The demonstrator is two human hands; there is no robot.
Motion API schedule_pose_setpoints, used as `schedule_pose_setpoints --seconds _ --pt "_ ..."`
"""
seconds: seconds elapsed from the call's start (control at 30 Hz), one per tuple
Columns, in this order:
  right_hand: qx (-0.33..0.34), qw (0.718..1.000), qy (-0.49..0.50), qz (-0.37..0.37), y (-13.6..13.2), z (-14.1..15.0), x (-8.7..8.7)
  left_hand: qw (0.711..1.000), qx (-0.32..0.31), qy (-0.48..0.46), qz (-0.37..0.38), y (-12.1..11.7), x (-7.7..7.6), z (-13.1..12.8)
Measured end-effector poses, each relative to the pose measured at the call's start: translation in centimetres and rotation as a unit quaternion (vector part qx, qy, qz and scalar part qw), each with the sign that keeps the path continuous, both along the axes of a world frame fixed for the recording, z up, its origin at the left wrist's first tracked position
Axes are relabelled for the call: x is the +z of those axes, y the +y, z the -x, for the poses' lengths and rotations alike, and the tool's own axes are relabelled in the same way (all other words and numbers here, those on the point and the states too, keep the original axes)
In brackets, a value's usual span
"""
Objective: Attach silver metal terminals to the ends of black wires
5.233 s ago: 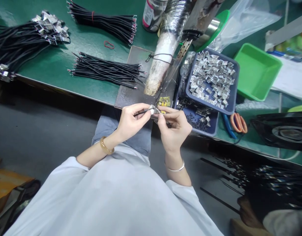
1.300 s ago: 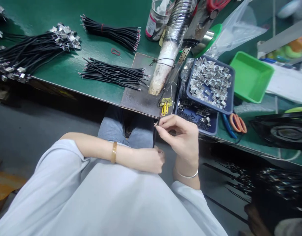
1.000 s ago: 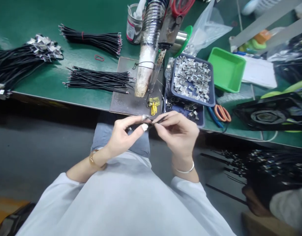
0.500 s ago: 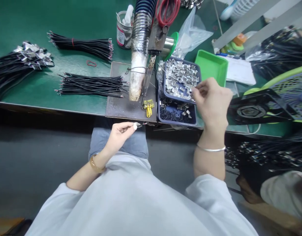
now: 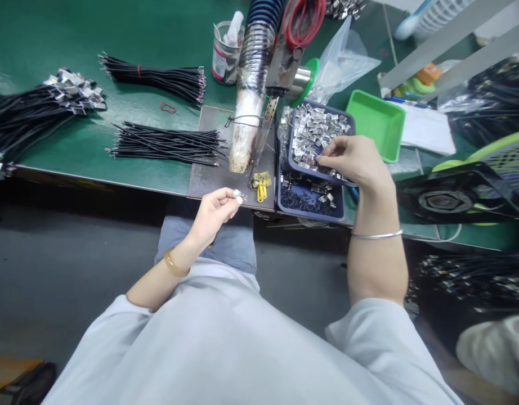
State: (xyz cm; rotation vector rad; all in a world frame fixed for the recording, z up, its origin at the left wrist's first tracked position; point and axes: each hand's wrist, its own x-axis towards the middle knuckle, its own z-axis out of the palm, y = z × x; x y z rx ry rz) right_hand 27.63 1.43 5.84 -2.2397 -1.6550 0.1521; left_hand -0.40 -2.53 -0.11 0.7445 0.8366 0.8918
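Note:
My left hand (image 5: 215, 214), with white covers on its fingertips, pinches the end of a thin black cable at the bench edge. Small bare wire ends (image 5: 244, 197) stick out past the fingers, and the rest of the cable is hidden. Over on the right, my right hand (image 5: 356, 160) reaches into a blue tray (image 5: 290, 147) of small silvery metal connectors (image 5: 312, 129). Its thumb and forefinger are closed together at the connectors; what is between them is too small to make out. Yellow clips (image 5: 262, 190) lie on the dark board (image 5: 204, 180) near my left hand.
A soldering iron (image 5: 268, 121) and a taped duct (image 5: 247, 112) hang over the board. Black cable bundles (image 5: 166, 143) lie left. A lower blue tray (image 5: 301, 211) holds black bits. Right of the trays are a green tray (image 5: 375, 121) and a fan (image 5: 437, 199).
My right hand has come down and left into the connectors. My left hand has risen slightly toward the board, hiding more of the cable. The whole view has shifted a little.

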Motion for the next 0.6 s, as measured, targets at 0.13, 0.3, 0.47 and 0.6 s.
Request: schedule_pose_setpoints --seconds 0.13,0.3,0.47,0.6 --pt "-0.043 0.999 0.021 -0.018 -0.8 0.8 0.3 1.0 -0.003 -0.012 -0.016 -0.1 0.1 -0.3" --pt "-0.007 0.951 0.093 -0.296 -5.3 5.5 0.1 0.998 0.011 -0.023 -0.061 -0.4 0.2 -0.7" --pt "0.108 0.902 0.218 -0.357 -8.9 11.7 -2.8 0.994 0.036 0.011 -0.104 -0.8 0.4 -1.1" --pt "0.154 0.878 0.369 -0.264 -8.7 13.1 -5.1 0.987 0.048 0.04 -0.15 -1.1 0.3 -1.4"
